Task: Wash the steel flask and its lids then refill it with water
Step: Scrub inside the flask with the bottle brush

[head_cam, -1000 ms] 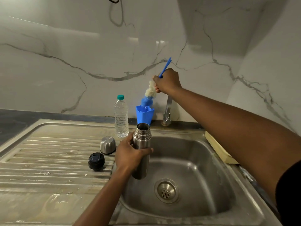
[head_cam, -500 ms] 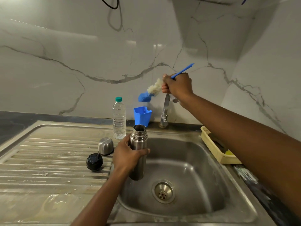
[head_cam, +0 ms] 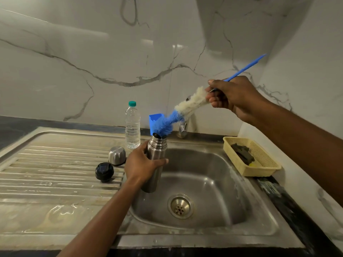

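The brush has swung down from the cup at 12 o'clock. Its blue tip now meets the flask mouth, so scrubbing inside can begin. The right hand, fingers curled round the handle, reaches in from 3 o'clock. The left hand wraps the upright flask at the sink's 9 o'clock edge (steel lid and black lid wait further left).

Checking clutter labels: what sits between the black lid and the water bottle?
Head view: the steel cap sits on the drainboard between the black lid and the water bottle.
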Motion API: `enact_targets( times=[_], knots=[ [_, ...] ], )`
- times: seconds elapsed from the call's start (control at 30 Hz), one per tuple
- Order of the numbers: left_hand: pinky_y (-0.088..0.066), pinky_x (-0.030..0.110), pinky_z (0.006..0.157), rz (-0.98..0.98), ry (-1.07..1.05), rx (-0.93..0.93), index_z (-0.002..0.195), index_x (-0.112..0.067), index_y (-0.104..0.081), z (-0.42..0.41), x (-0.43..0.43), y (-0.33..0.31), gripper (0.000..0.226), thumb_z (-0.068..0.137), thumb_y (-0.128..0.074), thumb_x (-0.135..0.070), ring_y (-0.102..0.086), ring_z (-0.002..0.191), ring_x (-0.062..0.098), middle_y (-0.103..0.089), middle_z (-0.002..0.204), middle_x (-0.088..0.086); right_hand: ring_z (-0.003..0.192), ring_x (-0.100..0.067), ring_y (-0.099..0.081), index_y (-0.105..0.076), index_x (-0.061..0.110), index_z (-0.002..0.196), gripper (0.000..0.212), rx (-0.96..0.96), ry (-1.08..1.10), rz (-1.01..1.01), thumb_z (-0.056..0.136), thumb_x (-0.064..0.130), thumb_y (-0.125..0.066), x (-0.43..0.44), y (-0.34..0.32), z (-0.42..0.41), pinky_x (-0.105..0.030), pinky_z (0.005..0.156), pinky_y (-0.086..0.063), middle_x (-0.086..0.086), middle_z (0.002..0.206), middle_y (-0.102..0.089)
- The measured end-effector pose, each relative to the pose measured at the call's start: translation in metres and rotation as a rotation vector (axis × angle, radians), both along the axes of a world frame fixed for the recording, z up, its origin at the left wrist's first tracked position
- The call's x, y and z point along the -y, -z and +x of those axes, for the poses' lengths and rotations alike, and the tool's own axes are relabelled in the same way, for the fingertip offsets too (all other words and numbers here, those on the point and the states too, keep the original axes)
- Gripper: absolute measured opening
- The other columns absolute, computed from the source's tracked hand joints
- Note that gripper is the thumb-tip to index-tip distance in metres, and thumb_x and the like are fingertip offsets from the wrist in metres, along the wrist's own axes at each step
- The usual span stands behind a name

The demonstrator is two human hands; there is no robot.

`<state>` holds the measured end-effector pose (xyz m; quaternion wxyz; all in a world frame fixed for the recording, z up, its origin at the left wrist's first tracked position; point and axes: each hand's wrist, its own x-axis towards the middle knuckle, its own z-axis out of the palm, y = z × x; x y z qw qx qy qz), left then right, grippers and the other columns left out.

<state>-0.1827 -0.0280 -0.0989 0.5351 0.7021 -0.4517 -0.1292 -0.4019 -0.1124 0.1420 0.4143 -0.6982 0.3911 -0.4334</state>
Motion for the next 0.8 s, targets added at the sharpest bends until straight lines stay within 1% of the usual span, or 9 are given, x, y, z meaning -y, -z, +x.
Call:
enact_targets(
  times=[0.07, 0.13, 0.2, 0.3, 0.37, 0.43, 0.6, 0.7, 0.8],
  knots=[
    [-0.052, 0.030, 0.077, 0.014, -0.006, 0.051, 0.126, -0.042, -0.063, -0.002, -0.002, -0.003, 0.076, 0.059, -0.097, -0.053, -0.065, 0.087, -0.001, -0.068, 0.101, -0.023, 0.059, -0.012, -0.069, -0.072, 0.000, 0.101, 0.025, -0.040, 0.001, -0.016, 0.102, 0.023, -0.065, -0.003, -0.002, -0.001, -0.021, 0.060, -0.059, -0.008, 0.075, -0.073],
    [-0.055, 0.031, 0.081, 0.011, -0.009, 0.087, 0.130, -0.042, -0.063, -0.004, -0.003, -0.004, 0.080, 0.058, -0.096, -0.055, -0.068, 0.090, 0.003, -0.068, 0.101, -0.024, 0.058, -0.012, -0.068, -0.072, -0.001, 0.101, 0.024, -0.090, -0.004, -0.027, 0.102, 0.022, -0.065, -0.005, -0.005, 0.000, -0.022, 0.059, -0.059, -0.009, 0.075, -0.073],
    [-0.056, 0.031, 0.083, 0.004, -0.007, 0.115, 0.131, -0.043, -0.063, -0.005, -0.005, -0.004, 0.081, 0.058, -0.097, -0.054, -0.069, 0.091, 0.004, -0.067, 0.101, -0.025, 0.057, -0.012, -0.068, -0.072, -0.001, 0.099, 0.023, -0.150, 0.008, -0.062, 0.102, 0.021, -0.065, -0.007, -0.008, 0.000, -0.022, 0.058, -0.059, -0.009, 0.075, -0.072],
    [-0.053, 0.029, 0.082, -0.015, -0.013, 0.162, 0.132, -0.042, -0.062, -0.007, -0.006, -0.006, 0.081, 0.060, -0.097, -0.051, -0.067, 0.088, 0.004, -0.065, 0.100, -0.025, 0.056, -0.012, -0.067, -0.072, -0.001, 0.099, 0.022, -0.210, 0.014, -0.121, 0.101, 0.020, -0.065, -0.009, -0.010, 0.003, -0.022, 0.056, -0.057, -0.008, 0.071, -0.072],
    [-0.052, 0.029, 0.079, -0.019, -0.028, 0.213, 0.131, -0.043, -0.063, -0.009, -0.006, -0.007, 0.080, 0.059, -0.096, -0.050, -0.067, 0.085, 0.004, -0.068, 0.097, -0.023, 0.055, -0.013, -0.066, -0.072, -0.002, 0.099, 0.022, -0.270, -0.010, -0.152, 0.101, 0.019, -0.065, -0.011, -0.008, 0.008, -0.022, 0.056, -0.058, -0.009, 0.072, -0.071],
    [-0.056, 0.032, 0.079, -0.019, -0.029, 0.260, 0.129, -0.043, -0.064, -0.011, -0.007, -0.006, 0.079, 0.057, -0.094, -0.052, -0.069, 0.083, 0.006, -0.074, 0.097, -0.019, 0.055, -0.013, -0.065, -0.072, -0.003, 0.098, 0.023, -0.307, -0.036, -0.184, 0.101, 0.018, -0.065, -0.015, -0.005, 0.013, -0.022, 0.057, -0.058, -0.010, 0.073, -0.070],
    [-0.059, 0.037, 0.081, -0.040, -0.019, 0.204, 0.124, -0.042, -0.066, -0.012, -0.004, -0.004, 0.074, 0.057, -0.095, -0.052, -0.071, 0.087, 0.011, -0.075, 0.099, -0.016, 0.059, -0.015, -0.066, -0.073, -0.004, 0.099, 0.022, -0.335, -0.099, -0.189, 0.101, 0.017, -0.064, -0.018, 0.006, 0.024, -0.023, 0.059, -0.059, -0.013, 0.076, -0.071],
    [-0.059, 0.036, 0.083, -0.059, 0.029, 0.225, 0.129, -0.043, -0.064, -0.017, -0.004, -0.005, 0.078, 0.059, -0.095, -0.051, -0.070, 0.087, 0.008, -0.073, 0.100, -0.018, 0.061, -0.015, -0.068, -0.075, 0.000, 0.096, 0.023, -0.465, -0.172, -0.242, 0.102, 0.019, -0.065, -0.022, 0.027, 0.038, -0.023, 0.061, -0.060, -0.015, 0.079, -0.075],
    [-0.061, 0.039, 0.087, -0.093, 0.076, 0.175, 0.127, -0.042, -0.064, -0.020, -0.005, -0.002, 0.077, 0.058, -0.097, -0.050, -0.070, 0.091, 0.004, -0.074, 0.103, -0.019, 0.061, -0.015, -0.068, -0.076, 0.001, 0.091, 0.025, -0.486, -0.196, -0.284, 0.101, 0.022, -0.066, -0.021, 0.036, 0.047, -0.021, 0.060, -0.059, -0.015, 0.079, -0.076]
  ],
)
